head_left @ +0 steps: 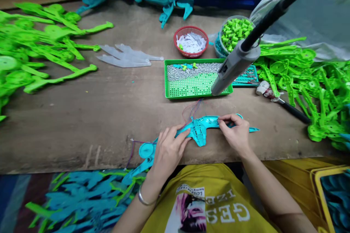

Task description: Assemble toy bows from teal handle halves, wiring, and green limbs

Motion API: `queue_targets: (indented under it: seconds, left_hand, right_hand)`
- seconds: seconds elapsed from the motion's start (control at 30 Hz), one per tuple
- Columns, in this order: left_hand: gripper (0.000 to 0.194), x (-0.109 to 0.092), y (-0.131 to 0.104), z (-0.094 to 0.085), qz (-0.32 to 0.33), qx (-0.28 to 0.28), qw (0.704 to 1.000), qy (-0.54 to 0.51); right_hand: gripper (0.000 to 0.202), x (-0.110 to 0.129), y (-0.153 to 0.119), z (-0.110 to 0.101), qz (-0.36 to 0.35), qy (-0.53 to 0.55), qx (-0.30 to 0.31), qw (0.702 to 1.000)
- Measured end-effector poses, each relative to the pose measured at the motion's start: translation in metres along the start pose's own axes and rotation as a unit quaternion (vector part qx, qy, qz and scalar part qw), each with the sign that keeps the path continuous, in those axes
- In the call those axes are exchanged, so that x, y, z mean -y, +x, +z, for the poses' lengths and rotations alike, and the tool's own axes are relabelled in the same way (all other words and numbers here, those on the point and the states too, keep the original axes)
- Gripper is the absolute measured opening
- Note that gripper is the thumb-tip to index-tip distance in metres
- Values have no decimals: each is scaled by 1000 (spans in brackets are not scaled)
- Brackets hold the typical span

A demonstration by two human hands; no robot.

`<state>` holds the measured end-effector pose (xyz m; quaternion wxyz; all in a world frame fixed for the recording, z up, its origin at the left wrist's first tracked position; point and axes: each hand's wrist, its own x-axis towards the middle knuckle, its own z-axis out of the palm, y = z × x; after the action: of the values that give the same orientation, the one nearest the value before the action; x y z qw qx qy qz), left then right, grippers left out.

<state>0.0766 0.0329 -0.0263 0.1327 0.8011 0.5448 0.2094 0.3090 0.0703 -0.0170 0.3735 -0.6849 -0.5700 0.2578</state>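
A teal plastic shell half [199, 131], long and curved with ribs on its inner side, lies open side up near the table's front edge. Across its left part, my left hand [169, 143] grips and steadies it, fingers over the plastic. My right hand [236, 129] pinches thumb and forefinger together at the shell's right arm; whatever is between the fingertips is too small to make out. Thin red and blue wires [194, 109] run up from the shell's middle. More wire [133, 149] sticks out to the left, beside a round teal disc section [147, 150].
A green tray [198, 96] of small screws sits beyond the shell, partly behind a hanging grey-tipped tool [232, 65]. Behind are a red basket [190, 55] and a tub of green pieces [236, 32]. Green parts pile up left [41, 47] and right [314, 91].
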Motion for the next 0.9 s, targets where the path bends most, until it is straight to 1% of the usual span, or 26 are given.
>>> queue_targets:
  seconds: [0.13,0.23,0.3,0.4,0.47,0.57,0.63,0.67,0.7,0.73,0.8,0.87,0.9]
  left_hand:
    - [20,3,-2,1,4,-2,1000,0]
    - [19,5,-2,1,6,0,1000,-5]
    - [18,5,-1,0,8,-1,1000,-6]
    - [18,6,-1,0,13,-2,1000,-10]
    - [18,7,-2,0,12,-2,1000,-12]
    - [16,8,-2,0,10,-2,1000,-21]
    - [16,9,-2,1,15,-4,999,-29]
    - [16,9,-2,1,19,-5,999,-32]
    - [16,10,-2,1,22,-5,999,-35]
    - [16,10,-2,1,26,-5,999,-38]
    - [17,11,-2,-1,30,5,998,-47]
    - [24,11,-3,-5,27,25,997,-63]
    - [31,10,-3,-6,23,33,997,-72]
  right_hand:
    - [10,-2,-3,1,-33,-38,-15,999]
    - [12,1,-4,2,-90,-88,-29,992]
    - [15,5,-4,5,-137,-153,-34,978]
    - [21,10,-6,8,-193,-269,-31,943]
    - [22,13,-11,8,-226,-329,-18,917]
    - [18,14,-23,3,-296,-388,9,873]
    - [26,14,-27,-4,-336,-413,32,846]
    - [28,14,-26,-9,-347,-418,43,838]
    - [27,15,-23,-14,-349,-417,55,838]
    - [24,16,-17,-19,-344,-409,65,843]
    - [20,19,-1,-26,-326,-376,82,863]
    - [21,21,19,-26,-317,-335,106,881]
    - [24,21,29,-22,-319,-315,121,885]
